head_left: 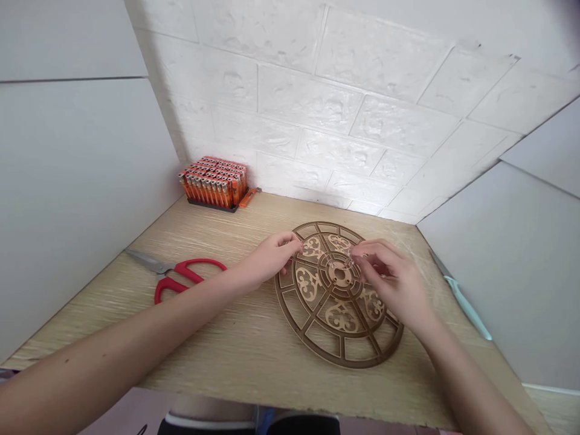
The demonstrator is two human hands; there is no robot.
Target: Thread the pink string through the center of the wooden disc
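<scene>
On the tabletop [113, 326], red-handled scissors [181, 278] and a packed tray of orange lighters [212, 184] lay off to the left, untouched. A round fretwork wooden disc [339, 317] lay flat at centre. The left hand [272, 257], loosely curled, touched its inner ring; the right hand [389, 278] pinched a small piece [348, 263], too small to identify, at the hub [339, 275], where work looked unfinished.

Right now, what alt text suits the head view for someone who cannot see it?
Left hand and right hand work at the centre of a round fretwork wooden disc on a table. Red scissors and a tray of orange lighters sit to the left.
</scene>
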